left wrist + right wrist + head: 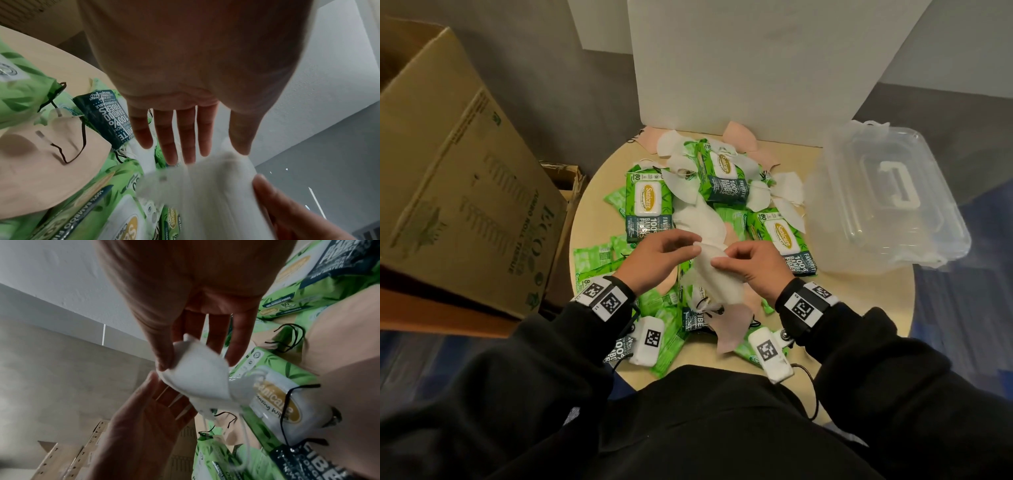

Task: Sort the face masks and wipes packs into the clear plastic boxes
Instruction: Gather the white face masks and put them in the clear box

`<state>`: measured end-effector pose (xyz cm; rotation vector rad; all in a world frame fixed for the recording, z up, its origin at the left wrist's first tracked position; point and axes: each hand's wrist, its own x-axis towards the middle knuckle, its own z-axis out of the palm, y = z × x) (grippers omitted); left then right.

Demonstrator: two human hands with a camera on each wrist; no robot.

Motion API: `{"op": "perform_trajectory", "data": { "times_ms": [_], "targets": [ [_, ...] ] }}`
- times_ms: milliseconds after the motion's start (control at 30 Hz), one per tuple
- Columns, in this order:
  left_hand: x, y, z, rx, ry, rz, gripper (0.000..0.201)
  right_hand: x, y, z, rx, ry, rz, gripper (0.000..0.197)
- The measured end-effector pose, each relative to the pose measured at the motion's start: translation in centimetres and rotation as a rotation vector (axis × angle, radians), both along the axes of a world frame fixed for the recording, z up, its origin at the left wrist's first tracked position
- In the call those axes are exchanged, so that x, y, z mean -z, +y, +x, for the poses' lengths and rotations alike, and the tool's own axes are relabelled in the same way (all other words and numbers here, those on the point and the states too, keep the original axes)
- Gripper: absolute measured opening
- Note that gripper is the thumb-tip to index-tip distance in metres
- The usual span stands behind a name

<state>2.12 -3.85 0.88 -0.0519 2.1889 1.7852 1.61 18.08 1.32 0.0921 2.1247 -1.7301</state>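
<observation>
While both wrists hang over the near part of the round surface (859, 342), the right hand (748, 265) pinches a white face mask (714, 274) between thumb and fingers (164, 353), and the mask is lifted a little above the pile. The left hand (659, 255) is just beside it, with its fingers (185, 138) straight and a little apart; its fingertips are at the upper end of the mask, but I cannot tell if they really touch it. Below the held mask lies a pink face mask (732, 329) with dark ear loops, on top of green wipes packs (671, 329) at the near edge. Further in, three larger wipes packs with white lids lie among more white masks: one on the left (649, 205), one in the middle (724, 178) and one on the right (784, 240). More pink masks (736, 137) lie at the far edge, against a white board (739, 68) that stands upright. On the right side of the surface stands a clear plastic box (887, 202) with its lid closed and a white handle on top. To the left, beside the surface, stands a big cardboard box (458, 178).
</observation>
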Motion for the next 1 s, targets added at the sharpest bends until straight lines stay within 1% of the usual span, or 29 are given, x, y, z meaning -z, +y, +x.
{"op": "perform_trajectory", "data": {
  "times_ms": [67,167,267,333,400,467,533,633,667,733,767,800,867,933,1000],
  "targets": [
    [0.4,-0.1,0.1,0.015,-0.01,-0.004,0.029,-0.3,-0.2,0.1,-0.018,-0.043,-0.027,0.007],
    [0.6,-0.5,0.3,0.043,-0.033,-0.002,0.03,-0.2,0.0,0.3,-0.035,-0.032,-0.031,0.003],
    [0.3,-0.6,0.5,0.048,-0.012,0.005,0.017,0.2,0.4,0.3,-0.038,0.008,0.019,0.016],
    [0.1,-0.7,0.5,0.045,-0.007,0.021,0.011,0.2,0.6,0.3,-0.016,0.02,0.033,0.019],
    [-0.2,-0.7,0.5,0.059,-0.007,0.029,0.009,0.3,0.7,0.4,-0.009,0.014,0.018,0.013],
    [-0.1,-0.9,0.4,0.04,-0.005,-0.019,0.006,0.3,0.7,0.5,-0.004,-0.022,-0.024,0.006],
    [0.3,-1.6,0.1,-0.057,-0.005,-0.095,0.005,0.4,0.7,0.6,-0.012,-0.045,-0.038,0.013],
    [1.3,-3.5,-0.5,-0.228,0.03,-0.239,0.006,0.4,1.1,0.7,-0.016,-0.077,-0.089,0.032],
    [1.2,-4.0,-0.5,-0.261,0.049,-0.274,0.006,0.5,1.2,0.8,-0.001,-0.097,-0.109,0.039],
    [0.5,-4.3,-0.5,-0.238,0.064,-0.233,0.005,0.7,1.4,0.8,0.048,-0.126,-0.079,0.049],
    [-0.1,-4.1,-0.4,-0.181,0.064,-0.186,0.003,0.9,1.4,0.8,0.07,-0.134,-0.048,0.048],
    [-0.9,-3.9,-0.2,-0.106,0.062,-0.134,0.002,1.0,1.4,0.7,0.088,-0.14,-0.033,0.042],
    [-2.2,-3.3,0.2,0.027,0.038,-0.011,0.002,0.9,1.0,0.6,0.1,-0.138,-0.035,0.023],
    [-2.8,-2.7,0.6,0.081,-0.013,0.118,0.001,0.6,0.7,0.7,0.095,-0.13,-0.047,0.008],
    [-2.9,-2.1,0.9,0.072,-0.044,0.164,0.002,0.2,0.4,0.7,0.086,-0.131,-0.079,0.005]
  ]
}}
